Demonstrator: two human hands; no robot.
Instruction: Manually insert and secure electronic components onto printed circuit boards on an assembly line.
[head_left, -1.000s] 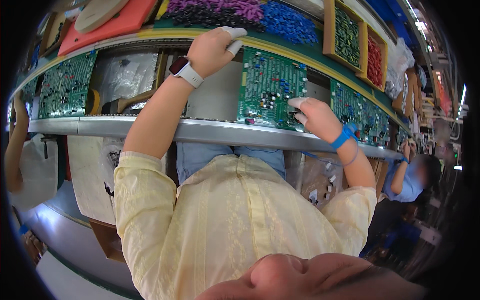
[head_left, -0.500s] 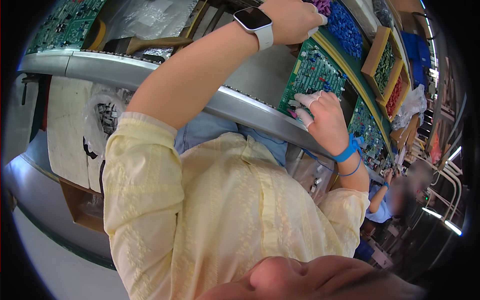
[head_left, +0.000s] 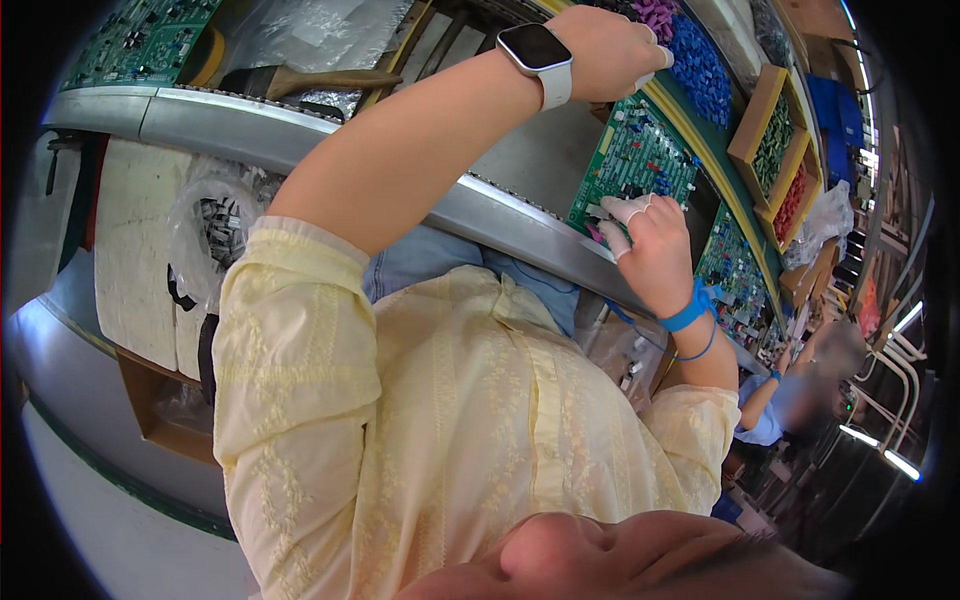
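Although the left hand (head_left: 608, 55) shows clearly at the blue parts (head_left: 697, 75) and purple parts (head_left: 657, 15), its bent fingertips face away; can't tell if they grip anything. Purple pile is cut off up top. Right hand (head_left: 657, 245) has thumb and fingers curled over the near end of the green circuit board (head_left: 640, 150), covering some of it; grip on the pale bit there unclear. Board lies just beyond the silver rail (head_left: 250, 125). Brush (head_left: 320, 82) left, beside clear plastic. Room at right: dim, lit tube (head_left: 902, 465), co-worker (head_left: 765, 410) blurred.
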